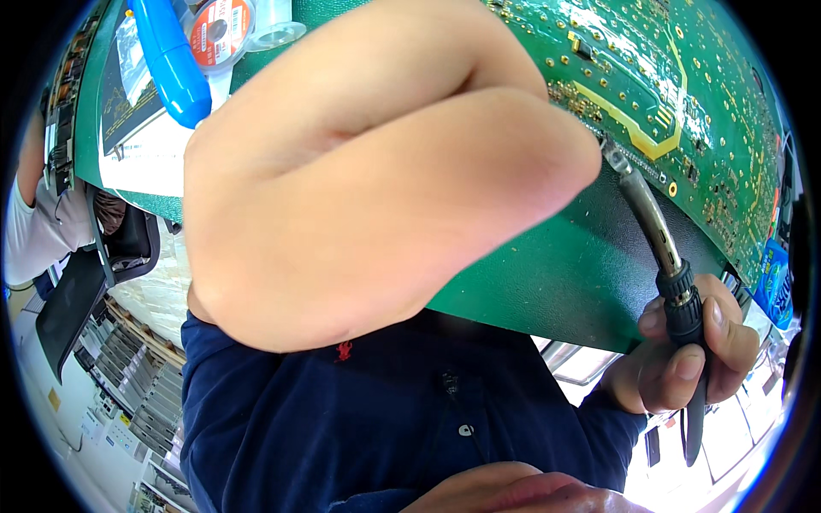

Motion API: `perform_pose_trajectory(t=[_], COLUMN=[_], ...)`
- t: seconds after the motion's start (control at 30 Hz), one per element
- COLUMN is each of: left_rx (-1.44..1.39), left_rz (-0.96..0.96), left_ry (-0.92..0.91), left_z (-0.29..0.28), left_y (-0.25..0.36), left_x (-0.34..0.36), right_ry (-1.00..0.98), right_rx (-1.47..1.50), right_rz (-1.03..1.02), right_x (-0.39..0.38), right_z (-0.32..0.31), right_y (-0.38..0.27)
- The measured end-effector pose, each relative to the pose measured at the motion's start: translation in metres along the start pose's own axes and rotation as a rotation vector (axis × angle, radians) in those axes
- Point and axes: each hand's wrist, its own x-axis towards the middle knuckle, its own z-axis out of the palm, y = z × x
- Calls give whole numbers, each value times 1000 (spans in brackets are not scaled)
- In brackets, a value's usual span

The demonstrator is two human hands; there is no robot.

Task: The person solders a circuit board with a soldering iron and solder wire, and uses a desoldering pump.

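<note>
My right hand (710,342) is closed round the black handle of a soldering iron (650,218), whose metal tip reaches up to a large green circuit board (727,111) with gold pads. A large expanse of bare skin, seemingly my left hand or arm (385,205), fills the middle and upper centre very close to the camera, beside the iron's tip and over part of the board. I cannot make out its fingers or anything they hold. A green mat (564,274) shows beneath.
At the upper left lie a blue cylindrical tool (171,68), a solder spool (218,30) and a white sheet (137,167). Another person's white sleeve (38,231) and a black chair (68,299) are at the left. A blue packet (774,282) sits at the right edge.
</note>
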Motion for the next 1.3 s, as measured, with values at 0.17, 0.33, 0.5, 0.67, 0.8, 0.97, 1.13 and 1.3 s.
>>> perform_pose_trajectory(t=[0.17, 0.33, 0.5, 0.67, 0.8, 0.97, 1.13, 1.3], left_rx=[22, 30, 19, 20, 28, 38, 40, 39], left_rz=[-2, 0, -13, -29, -35, -43, -49, -52], left_ry=[-34, -24, -25, -18, -4, 16, 16, 17], left_z=[-2, -3, -1, 1, 3, 7, 8, 8], left_y=[0, 0, -1, 1, 2, 1, 0, -1], left_x=[1, 1, 1, 1, 2, 7, 8, 9], right_ry=[-7, 62, 107, 5, 3, 102, 116, 8], right_rx=[-19, 8, 41, 35, 54, 23, 2, 44], right_rz=[42, 60, 45, -6, -8, 43, 72, 35], right_x=[1, 0, 0, 3, 2, 1, 1, 2], right_z=[-1, 2, 7, -1, -1, 8, 9, 1], right_y=[-4, -3, -3, 0, 0, -3, -5, -3])
